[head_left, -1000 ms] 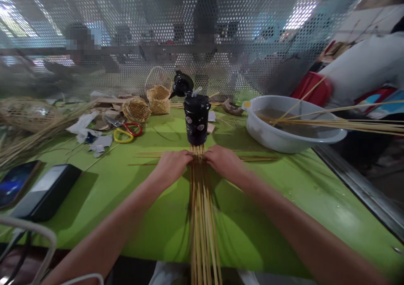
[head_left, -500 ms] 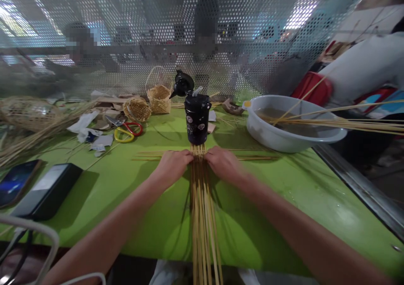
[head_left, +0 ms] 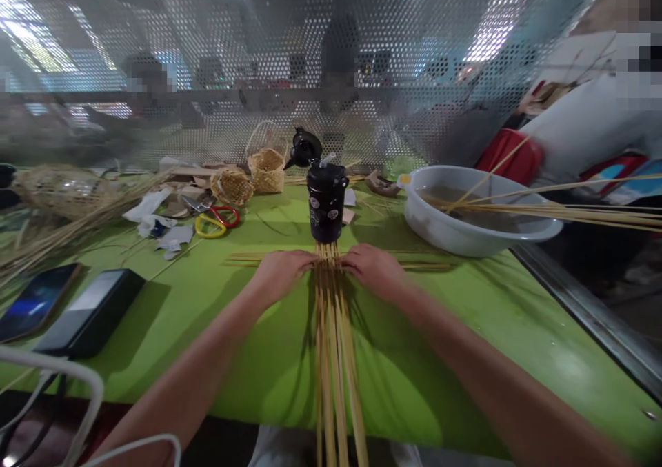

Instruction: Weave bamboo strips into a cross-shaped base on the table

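Observation:
Long pale bamboo strips (head_left: 331, 356) run from under a black tumbler (head_left: 326, 208) toward my body and past the table's near edge. Shorter crosswise strips (head_left: 427, 267) pass through them just in front of the tumbler, making a small woven patch (head_left: 327, 260). My left hand (head_left: 282, 272) is closed at the left side of this patch, fingertips pinching the strips. At the right side my right hand (head_left: 369, 265) pinches them too, with thumb and fingers together. The tumbler stands upright with its lid flipped open and a straw showing.
A white basin (head_left: 478, 243) of water with soaking strips stands at the right. Scissors (head_left: 217, 220), paper scraps and two small woven baskets (head_left: 266, 170) lie behind on the left. A phone (head_left: 38, 301) and a dark box-shaped device (head_left: 93, 312) with cables occupy the near left.
The whole view has shifted slightly. Both hands stay at the woven patch, with the right hand's fingers a little raised. The lengthwise strips have bunched into separate groups near me.

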Motion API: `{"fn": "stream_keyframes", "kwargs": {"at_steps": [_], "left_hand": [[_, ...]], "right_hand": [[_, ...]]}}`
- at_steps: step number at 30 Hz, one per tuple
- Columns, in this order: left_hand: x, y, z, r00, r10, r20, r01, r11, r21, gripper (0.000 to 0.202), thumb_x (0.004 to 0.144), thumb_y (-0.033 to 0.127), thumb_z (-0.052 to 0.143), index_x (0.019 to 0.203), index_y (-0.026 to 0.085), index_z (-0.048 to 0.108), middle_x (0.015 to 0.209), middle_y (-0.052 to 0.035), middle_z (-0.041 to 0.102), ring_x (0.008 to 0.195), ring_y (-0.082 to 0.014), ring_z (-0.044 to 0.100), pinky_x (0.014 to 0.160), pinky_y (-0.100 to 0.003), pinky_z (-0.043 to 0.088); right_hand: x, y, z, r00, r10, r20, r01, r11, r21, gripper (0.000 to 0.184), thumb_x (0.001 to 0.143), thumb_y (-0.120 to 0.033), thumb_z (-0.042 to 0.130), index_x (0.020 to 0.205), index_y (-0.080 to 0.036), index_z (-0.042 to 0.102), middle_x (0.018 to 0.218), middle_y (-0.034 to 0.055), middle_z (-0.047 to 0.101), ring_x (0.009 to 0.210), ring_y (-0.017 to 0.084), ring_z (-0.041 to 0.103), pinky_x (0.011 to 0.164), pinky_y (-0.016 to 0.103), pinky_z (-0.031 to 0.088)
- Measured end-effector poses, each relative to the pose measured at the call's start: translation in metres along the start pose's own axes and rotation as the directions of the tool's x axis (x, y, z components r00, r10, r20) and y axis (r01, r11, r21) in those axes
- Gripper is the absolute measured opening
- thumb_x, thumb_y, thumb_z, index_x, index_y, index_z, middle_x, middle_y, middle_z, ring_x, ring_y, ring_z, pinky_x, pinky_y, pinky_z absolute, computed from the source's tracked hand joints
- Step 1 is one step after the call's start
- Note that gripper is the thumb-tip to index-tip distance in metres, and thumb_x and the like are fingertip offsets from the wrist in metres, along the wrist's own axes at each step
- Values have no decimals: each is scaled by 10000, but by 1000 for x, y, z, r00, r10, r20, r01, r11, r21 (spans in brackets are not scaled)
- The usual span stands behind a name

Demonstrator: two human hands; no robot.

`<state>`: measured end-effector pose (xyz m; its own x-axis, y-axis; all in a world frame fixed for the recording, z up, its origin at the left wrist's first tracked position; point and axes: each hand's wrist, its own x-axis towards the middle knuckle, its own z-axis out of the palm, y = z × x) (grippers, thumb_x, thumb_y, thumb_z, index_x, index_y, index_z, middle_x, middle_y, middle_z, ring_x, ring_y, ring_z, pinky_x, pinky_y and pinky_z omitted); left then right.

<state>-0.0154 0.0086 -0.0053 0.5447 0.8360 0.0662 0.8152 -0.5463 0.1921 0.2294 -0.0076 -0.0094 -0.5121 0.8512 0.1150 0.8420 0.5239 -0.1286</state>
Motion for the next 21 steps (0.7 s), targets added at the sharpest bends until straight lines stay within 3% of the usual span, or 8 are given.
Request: {"fn": "stream_keyframes", "kwargs": {"at_steps": [3, 8, 16, 21], "left_hand": [[-4, -13, -10, 999, -34, 6, 34, 999, -32, 364, 1022, 244, 495, 1282, 280, 747, 1340, -9, 736, 1198, -233, 710, 1048, -353, 533], [-8, -26, -17, 996, -88, 1, 88, 996, 17, 322, 1006, 262, 514, 1180, 268, 785, 1260, -21, 774, 1143, -238, 728, 1013, -356, 548], [0, -14, 1, 996, 89, -4, -89, 996, 28, 323, 987, 234, 599, 1280, 231, 734, 1336, -69, 735, 1212, -257, 687, 1074, -396, 508], [5, -8, 15, 992, 102, -74, -99, 994, 43, 268, 1007, 241, 585, 1213, 251, 756, 1259, -56, 762, 1142, -236, 703, 1026, -383, 523]], "right_hand": [[-6, 8, -3, 1000, 23, -11, -23, 999, -33, 221, 1002, -145, 625, 1148, -206, 778, 1064, 78, 769, 1008, 242, 672, 861, 331, 483], [-11, 12, -7, 999, 40, 10, -39, 997, -62, 192, 995, -163, 624, 907, -197, 791, 916, 67, 745, 911, 231, 668, 753, 309, 455], [-8, 14, -3, 998, 28, -58, -28, 1000, -1, 99, 995, -234, 669, 1015, -202, 761, 1001, 66, 741, 944, 227, 652, 787, 318, 449], [-4, 11, 6, 997, 30, -68, -31, 999, -20, 121, 1003, -286, 679, 1032, -188, 744, 1007, 71, 723, 969, 233, 631, 794, 317, 442]]}}
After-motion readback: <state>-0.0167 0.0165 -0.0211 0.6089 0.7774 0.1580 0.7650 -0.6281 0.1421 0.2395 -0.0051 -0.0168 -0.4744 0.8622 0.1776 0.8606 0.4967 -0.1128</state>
